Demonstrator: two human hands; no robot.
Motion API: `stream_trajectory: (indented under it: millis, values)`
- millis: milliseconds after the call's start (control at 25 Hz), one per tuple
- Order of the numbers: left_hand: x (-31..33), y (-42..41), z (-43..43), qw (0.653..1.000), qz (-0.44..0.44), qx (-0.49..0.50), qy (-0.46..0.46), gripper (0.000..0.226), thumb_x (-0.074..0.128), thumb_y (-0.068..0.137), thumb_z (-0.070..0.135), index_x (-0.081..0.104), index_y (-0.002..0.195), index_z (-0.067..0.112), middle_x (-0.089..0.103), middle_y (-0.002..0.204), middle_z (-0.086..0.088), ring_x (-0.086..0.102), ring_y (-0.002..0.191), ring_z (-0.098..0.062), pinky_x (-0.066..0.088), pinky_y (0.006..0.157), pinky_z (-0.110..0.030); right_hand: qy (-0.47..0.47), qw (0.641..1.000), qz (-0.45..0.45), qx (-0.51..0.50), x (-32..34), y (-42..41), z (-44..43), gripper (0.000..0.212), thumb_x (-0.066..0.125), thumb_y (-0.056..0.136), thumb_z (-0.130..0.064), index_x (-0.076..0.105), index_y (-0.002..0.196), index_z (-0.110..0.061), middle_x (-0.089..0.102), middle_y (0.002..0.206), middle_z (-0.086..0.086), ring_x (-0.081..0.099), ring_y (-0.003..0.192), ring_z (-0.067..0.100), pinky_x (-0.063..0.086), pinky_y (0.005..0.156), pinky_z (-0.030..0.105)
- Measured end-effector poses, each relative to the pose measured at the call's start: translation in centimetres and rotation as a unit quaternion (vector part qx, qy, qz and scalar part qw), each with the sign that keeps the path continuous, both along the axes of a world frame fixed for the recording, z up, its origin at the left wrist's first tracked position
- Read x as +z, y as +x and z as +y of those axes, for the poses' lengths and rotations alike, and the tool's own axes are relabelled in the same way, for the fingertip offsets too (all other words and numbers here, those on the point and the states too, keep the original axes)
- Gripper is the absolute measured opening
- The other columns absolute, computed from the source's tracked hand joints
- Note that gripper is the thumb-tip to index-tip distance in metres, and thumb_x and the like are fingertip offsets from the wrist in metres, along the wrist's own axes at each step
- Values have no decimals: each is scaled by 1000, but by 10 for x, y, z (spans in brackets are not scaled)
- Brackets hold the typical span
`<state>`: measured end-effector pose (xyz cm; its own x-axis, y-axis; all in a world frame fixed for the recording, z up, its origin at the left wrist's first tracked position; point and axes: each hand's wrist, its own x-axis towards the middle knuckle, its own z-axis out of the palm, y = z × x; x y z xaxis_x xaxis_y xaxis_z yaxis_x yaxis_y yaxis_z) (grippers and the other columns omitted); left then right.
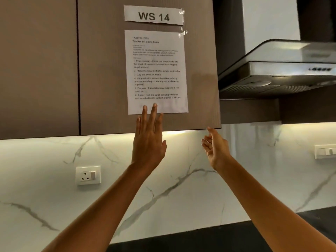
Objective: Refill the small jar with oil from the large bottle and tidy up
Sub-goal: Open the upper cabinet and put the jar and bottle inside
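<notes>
Instruction sheet (156,71) taped on cabinet door (109,70); range hood (276,70) beside.

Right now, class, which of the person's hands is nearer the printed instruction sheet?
Left. The left hand has fingertips overlapping the instruction sheet's bottom edge; the right hand is lower, off to its right.
</notes>
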<state>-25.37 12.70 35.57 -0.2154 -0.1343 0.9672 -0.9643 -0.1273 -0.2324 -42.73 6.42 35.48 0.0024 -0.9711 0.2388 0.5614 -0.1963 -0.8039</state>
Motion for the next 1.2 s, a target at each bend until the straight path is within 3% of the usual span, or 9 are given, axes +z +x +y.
stream_trajectory:
  millis: [160, 400, 520, 760, 840, 1000, 1040, 1120, 1200]
  values:
    - [16, 1, -42, 999, -20, 38, -8, 88, 84, 60, 25, 41, 135, 4, 35, 145, -21, 29, 133, -44, 22, 106, -53, 54, 992, -103, 54, 19, -4, -38, 45, 58, 90, -29, 46, 124, -3, 55, 118, 15, 57, 105, 27, 47, 94, 34]
    - [27, 1, -105, 996, -56, 66, -1, 101, 80, 62, 45, 30, 139, 3, 32, 147, -20, 26, 135, -42, 24, 106, -54, 59, 978, -175, 97, 29, 3, -80, 25, 56, 92, -16, 47, 113, -7, 58, 107, 15, 55, 113, 31, 43, 101, 39]
    - [25, 3, -132, 990, -97, 103, 17, 94, 76, 70, 38, 27, 141, 1, 29, 148, -19, 23, 137, -39, 24, 109, -50, 44, 969, -212, 116, 30, 6, -95, 37, 55, 91, -13, 43, 125, -6, 56, 108, 15, 54, 115, 34, 40, 104, 45]
    - [23, 6, -154, 976, -140, 166, 12, 75, 62, 83, 21, 21, 142, -1, 26, 149, -21, 23, 137, -40, 25, 110, -49, 18, 967, -224, 119, 26, 9, -108, 25, 57, 89, -12, 45, 110, -9, 57, 113, 16, 56, 111, 37, 44, 97, 48]
    - [24, 6, -151, 975, -153, 162, 13, 71, 59, 83, 16, 22, 142, -1, 27, 148, -21, 25, 136, -39, 26, 110, -49, 17, 968, -226, 109, 24, 10, -107, 25, 57, 89, -13, 46, 111, -9, 58, 117, 16, 57, 110, 36, 45, 96, 47]
    - [20, 6, -131, 977, -174, 125, 20, 61, 34, 83, -2, 22, 142, 1, 26, 149, -19, 22, 138, -38, 28, 110, -49, 19, 971, -222, 88, 21, 9, -94, 19, 59, 89, -16, 51, 104, -10, 60, 116, 16, 61, 104, 34, 47, 95, 46]
    - [19, 5, -124, 978, -175, 106, 30, 62, 39, 83, -2, 23, 142, 2, 26, 149, -18, 21, 138, -38, 28, 110, -49, 14, 973, -216, 82, 20, 7, -88, 19, 59, 88, -17, 52, 104, -9, 61, 115, 15, 62, 101, 33, 48, 94, 45]
    - [17, -3, -108, 982, -175, 51, 55, 62, 53, 87, 12, 26, 143, 6, 26, 149, -17, 22, 138, -37, 26, 110, -49, -3, 977, -203, 58, 18, 2, -73, 25, 61, 87, -18, 54, 109, -9, 63, 114, 14, 64, 98, 31, 50, 90, 42]
    - [18, -16, -85, 980, -185, 3, 79, 57, 42, 93, 29, 25, 144, 11, 27, 150, -14, 21, 139, -35, 25, 110, -48, -29, 979, -201, 24, 13, -5, -50, 20, 63, 85, -16, 56, 104, -13, 64, 110, 11, 64, 97, 30, 52, 85, 40]
